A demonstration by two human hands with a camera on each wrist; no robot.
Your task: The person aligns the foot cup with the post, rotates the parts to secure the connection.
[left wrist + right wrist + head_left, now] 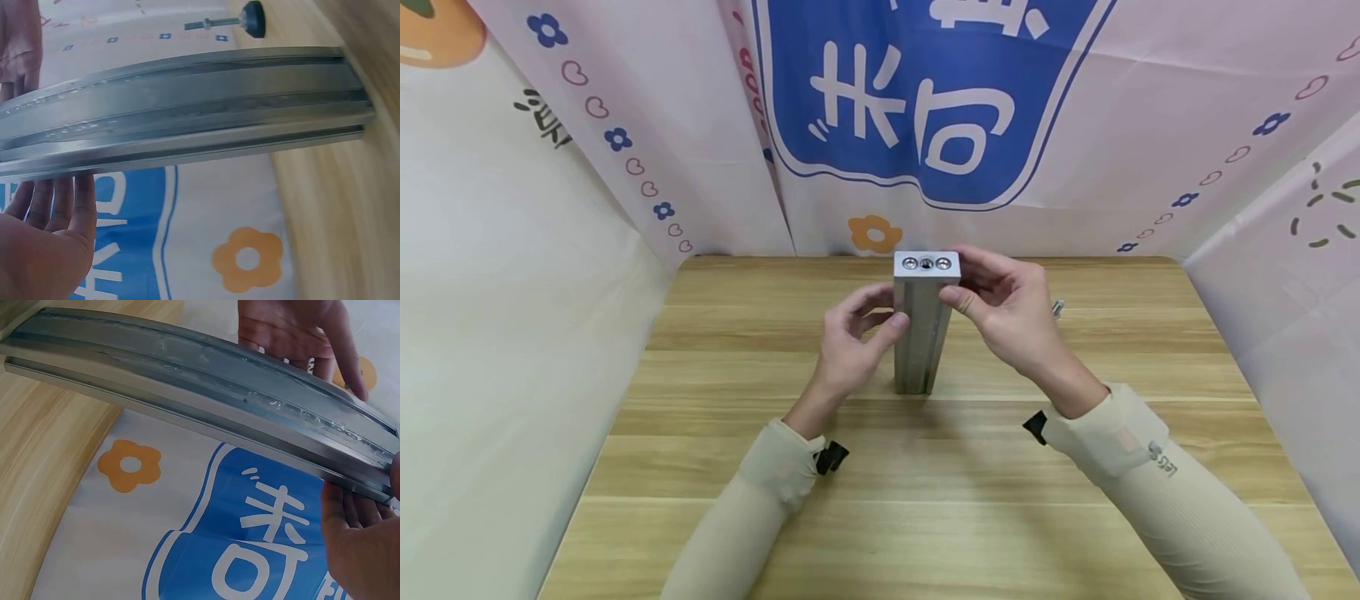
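Observation:
An aluminium extrusion profile [919, 337] stands upright on the wooden table, its flat end face [927, 267] on top showing three round holes or screw heads in a row. Grooves run down its sides, also visible in the left wrist view. My left hand [853, 337] holds its left side, thumb on the front edge, fingers partly hidden behind. Slightly higher, my right hand [1011, 312] grips the right side near the top, thumb in front, fingers behind. In the right wrist view, the left hand [294, 337] lies across the profile from the right hand [365, 550].
Behind the right hand lies a levelling foot [253, 20] with a black base, threaded rod and nut; only a bit of its metal [1058, 308] shows in the head view. A printed cloth [1045, 225] hangs along the table's [760, 533] back edge.

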